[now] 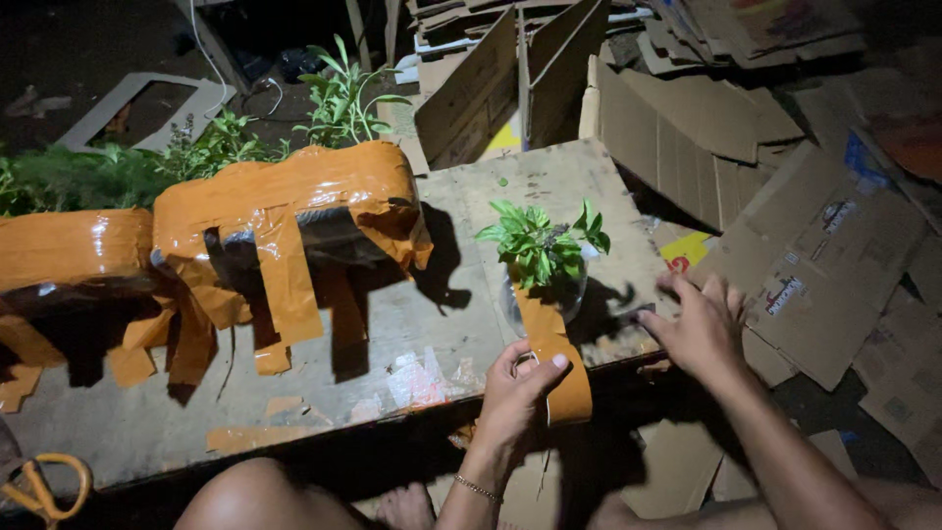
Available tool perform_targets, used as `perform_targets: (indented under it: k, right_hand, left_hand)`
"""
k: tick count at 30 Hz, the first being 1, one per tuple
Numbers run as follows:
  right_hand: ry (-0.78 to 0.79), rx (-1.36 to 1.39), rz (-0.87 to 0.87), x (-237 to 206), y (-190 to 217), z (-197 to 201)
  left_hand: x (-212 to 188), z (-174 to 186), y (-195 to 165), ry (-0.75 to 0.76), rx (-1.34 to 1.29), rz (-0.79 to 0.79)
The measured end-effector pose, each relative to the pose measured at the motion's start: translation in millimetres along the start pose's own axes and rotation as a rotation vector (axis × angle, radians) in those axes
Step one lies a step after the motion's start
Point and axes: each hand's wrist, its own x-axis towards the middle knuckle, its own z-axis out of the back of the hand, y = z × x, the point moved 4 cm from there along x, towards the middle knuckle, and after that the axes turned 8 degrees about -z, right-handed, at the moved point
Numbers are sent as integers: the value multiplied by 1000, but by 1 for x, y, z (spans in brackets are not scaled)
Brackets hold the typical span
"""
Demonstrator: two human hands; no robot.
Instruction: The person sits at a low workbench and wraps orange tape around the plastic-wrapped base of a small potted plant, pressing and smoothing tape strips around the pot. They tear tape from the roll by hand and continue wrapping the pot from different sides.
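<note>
Pinching, from the head view: left hand (517, 393) closed, thumb on a glossy orange tape strip (551, 358) running down from a clear round jar of green leafy sprigs (546, 265) on the worn wooden board (412, 324). Right hand (699, 322) open, fingers spread, flat at board edge, just beside jar, holding nothing.

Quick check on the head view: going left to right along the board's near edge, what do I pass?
Scissors → tape scraps → left hand pinching the orange tape strip → right hand → flattened cardboard.
</note>
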Motion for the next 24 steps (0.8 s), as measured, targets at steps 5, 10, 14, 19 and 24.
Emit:
perform_targets:
  k: [5, 10, 14, 19, 24]
  right_hand:
    - [-167, 626, 658, -11, 56, -9]
    - [66, 454, 593, -2, 99, -49]
    - [126, 147, 579, 0, 100, -70]
    - [-58, 451, 428, -9, 104, -64]
    - [-113, 882, -30, -36, 126, -68]
  left_hand:
    - [5, 4, 6, 18, 17, -26]
    - [10, 6, 8, 28, 36, -1]
    - [19, 21, -5, 39, 229, 146]
    - [-1, 37, -32, 267, 624, 242]
    - [-42, 29, -71, 138, 433, 234]
